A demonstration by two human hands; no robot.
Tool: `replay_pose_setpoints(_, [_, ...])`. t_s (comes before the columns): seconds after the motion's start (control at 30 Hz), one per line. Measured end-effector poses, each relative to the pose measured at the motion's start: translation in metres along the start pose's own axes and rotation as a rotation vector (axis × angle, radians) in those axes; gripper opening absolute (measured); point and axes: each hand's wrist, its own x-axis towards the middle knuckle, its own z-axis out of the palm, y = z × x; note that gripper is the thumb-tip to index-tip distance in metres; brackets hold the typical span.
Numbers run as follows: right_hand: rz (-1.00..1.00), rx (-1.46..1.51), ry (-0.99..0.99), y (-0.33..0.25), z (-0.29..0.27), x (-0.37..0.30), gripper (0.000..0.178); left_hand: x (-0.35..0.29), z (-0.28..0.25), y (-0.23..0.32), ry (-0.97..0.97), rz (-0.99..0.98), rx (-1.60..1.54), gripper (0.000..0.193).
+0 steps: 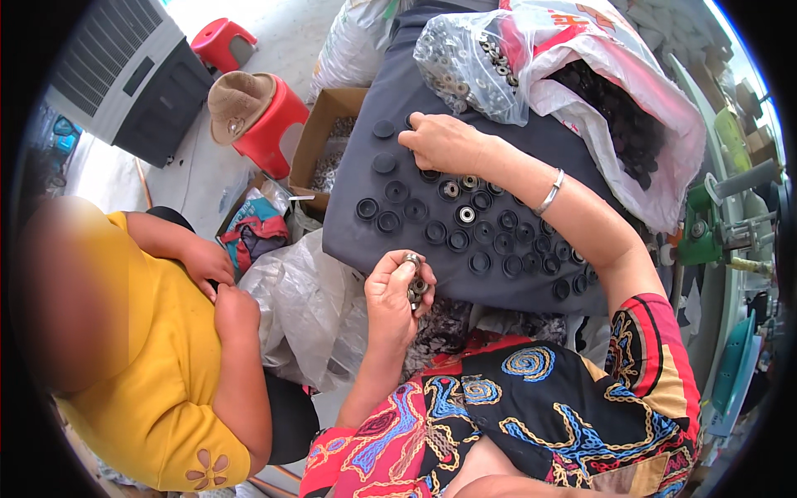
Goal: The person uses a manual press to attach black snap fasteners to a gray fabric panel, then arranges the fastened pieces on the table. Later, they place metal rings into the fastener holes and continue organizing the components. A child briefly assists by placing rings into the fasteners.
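Observation:
In my left hand (397, 295), held near the front edge of the grey cloth, several small metal bearings (418, 286) are clasped between the curled fingers and thumb. My right hand (448, 143) reaches across to the far side of the cloth. Its bent fingertips are on a black round cap, mostly hidden by them. Many shallow black caps (479, 263) are spread over the cloth between and around my hands. A bearing sits inside a few of them, such as this bright metal bearing (465, 216).
A clear bag of bearings (465, 62) and a white woven sack (664, 199) of black caps lie at the back right. A cardboard box (320, 124) adjoins the cloth's left side. A person in yellow (183, 407) sits at left, near red stools (278, 133). Green machinery (697, 228) stands at right.

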Motion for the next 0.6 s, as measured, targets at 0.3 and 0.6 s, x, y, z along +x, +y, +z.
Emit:
replay_pose_setpoints(0.3, [0.093, 0.354, 0.087, -0.012, -0.025, -0.021, 0.034, 0.009, 0.003, 0.005, -0.016, -0.003, -0.06, 0.013])
replay_pose_setpoints(0.6, [0.009, 0.012, 0.147, -0.007, 0.002, -0.015, 0.027, 0.013, -0.003, 0.005, 0.045, 0.019, -0.072, 0.02])
